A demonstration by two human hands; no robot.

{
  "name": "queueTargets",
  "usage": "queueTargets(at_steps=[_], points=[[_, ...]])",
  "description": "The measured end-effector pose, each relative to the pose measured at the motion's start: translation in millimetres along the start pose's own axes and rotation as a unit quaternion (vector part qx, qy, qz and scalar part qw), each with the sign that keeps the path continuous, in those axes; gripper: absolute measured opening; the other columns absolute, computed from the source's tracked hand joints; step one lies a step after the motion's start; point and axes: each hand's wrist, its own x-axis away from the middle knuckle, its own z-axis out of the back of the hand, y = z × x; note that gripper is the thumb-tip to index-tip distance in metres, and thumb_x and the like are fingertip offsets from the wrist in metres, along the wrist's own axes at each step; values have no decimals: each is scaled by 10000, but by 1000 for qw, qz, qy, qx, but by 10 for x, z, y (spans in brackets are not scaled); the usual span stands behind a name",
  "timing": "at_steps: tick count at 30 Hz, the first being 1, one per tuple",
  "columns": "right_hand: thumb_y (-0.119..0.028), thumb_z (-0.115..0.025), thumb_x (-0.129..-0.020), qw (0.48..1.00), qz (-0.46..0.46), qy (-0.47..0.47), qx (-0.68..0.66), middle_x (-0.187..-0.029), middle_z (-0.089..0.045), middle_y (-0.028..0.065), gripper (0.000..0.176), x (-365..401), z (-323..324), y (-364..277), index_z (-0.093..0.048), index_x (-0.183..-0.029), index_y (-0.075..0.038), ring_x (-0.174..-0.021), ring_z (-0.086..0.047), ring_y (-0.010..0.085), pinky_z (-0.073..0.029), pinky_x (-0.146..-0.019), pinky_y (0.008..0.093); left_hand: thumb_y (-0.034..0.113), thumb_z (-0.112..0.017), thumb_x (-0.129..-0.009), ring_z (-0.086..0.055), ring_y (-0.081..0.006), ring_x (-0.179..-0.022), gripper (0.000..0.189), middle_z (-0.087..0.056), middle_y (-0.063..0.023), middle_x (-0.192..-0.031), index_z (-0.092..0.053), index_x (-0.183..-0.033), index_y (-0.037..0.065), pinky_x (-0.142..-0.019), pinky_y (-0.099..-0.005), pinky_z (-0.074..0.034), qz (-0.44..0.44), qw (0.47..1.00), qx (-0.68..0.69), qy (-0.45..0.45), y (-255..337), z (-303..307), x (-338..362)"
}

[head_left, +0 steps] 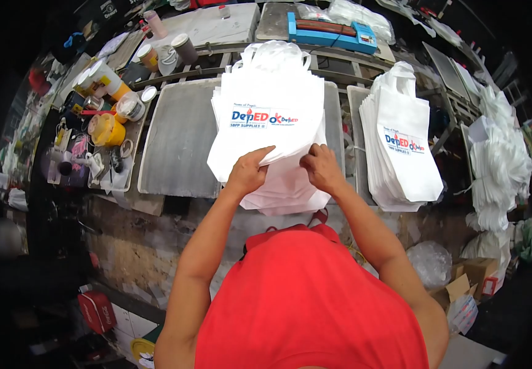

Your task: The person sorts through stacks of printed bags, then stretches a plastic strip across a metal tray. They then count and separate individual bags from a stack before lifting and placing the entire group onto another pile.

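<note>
A stack of white printed bags (272, 92) with loop handles lies in front of me, its lower edges fanned out. My left hand (248, 173) is at the stack's lower edge, thumb and fingers closed on the bottom of the upper bags. My right hand (322, 167) has its fingers curled in at the lower right edge of the same bags; what they pinch is too small to make out. Below the hands, more bag layers (287, 184) look pinkish. To the right lies a second stack of printed white bags (401, 138).
Grey boards (177, 138) lie under the stacks. Paint tubs, including a yellow one (107, 130), and jars crowd the left. Behind sits a blue device (332, 34). White bags (501, 154) hang at the right, above a cardboard box (476, 270).
</note>
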Motion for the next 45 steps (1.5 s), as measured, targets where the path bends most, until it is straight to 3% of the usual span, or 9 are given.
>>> queueTargets(at_steps=[4,9,14,17,24,30,33,40,45], points=[[-83,-686,-871,989,33,93,-108,-1086,-684,48,128,-117,-72,4,-735,-985,-113,-1039,-592,328,-467,-824,437,8,-677,-825,-688,-388,-1106,498,-729,-198,-1190,-679,-1318,80,-965,-438,-554,15,998,-64,-17,150,-58,57],[-96,-765,-811,967,106,148,-179,-1175,-671,106,225,36,10,-39,-734,-1034,-102,-1142,-592,369,-495,-949,451,-23,-657,-806,-682,-376,-1087,528,-728,-176,-1185,-669,-1320,94,-946,-444,-556,55,997,-60,8,-53,-47,28],[-140,-753,-822,995,97,0,-10,-1211,-673,62,332,319,-287,143,-756,-1153,-165,-1209,-560,331,-488,-968,423,-47,-624,-791,-665,-351,-1118,527,-720,-156,-1219,-679,-1296,96,-978,-444,-541,38,995,-86,19,-31,8,18],[-138,-727,-840,998,51,-44,-19,-1180,-688,52,222,243,-308,177,-750,-1061,-130,-1141,-583,310,-492,-916,419,-41,-625,-788,-656,-338,-1153,529,-715,-146,-1242,-680,-1297,96,-1004,-438,-532,37,996,-87,7,-24,10,31],[-84,-657,-930,976,27,126,-178,-955,-724,114,47,-52,15,-114,-671,-956,-47,-806,-667,369,-517,-746,498,56,-691,-827,-663,-387,-1164,473,-700,-194,-1265,-674,-1299,66,-1021,-439,-522,22,998,-58,-29,148,46,64],[20,-646,-908,948,81,180,-250,-1235,-699,149,253,-19,-10,-231,-609,-1150,-44,-1265,-615,409,-528,-1021,447,248,-772,-879,-674,-383,-1161,498,-707,-207,-1235,-658,-1315,36,-1009,-432,-528,83,996,9,-31,131,20,31],[91,-579,-872,946,80,57,-309,-1432,-599,99,483,62,-169,-138,-522,-1311,-103,-1467,-410,449,-458,-1133,483,236,-774,-875,-690,-383,-1126,511,-719,-213,-1201,-653,-1325,27,-992,-441,-534,23,999,-16,-35,153,-41,43],[90,-600,-816,974,47,41,-216,-1441,-587,77,627,134,-192,-14,-526,-1397,-134,-1479,-386,430,-426,-1149,516,25,-657,-837,-707,-393,-1050,502,-715,-220,-1205,-652,-1338,62,-915,-438,-571,57,998,-6,11,20,-70,-10],[-113,-693,-865,997,60,-28,43,-1327,-644,59,322,244,-390,253,-731,-1182,-152,-1396,-474,354,-440,-1079,469,5,-634,-831,-720,-394,-983,498,-727,-214,-1157,-661,-1323,73,-855,-433,-584,28,999,-5,34,80,62,-44]])
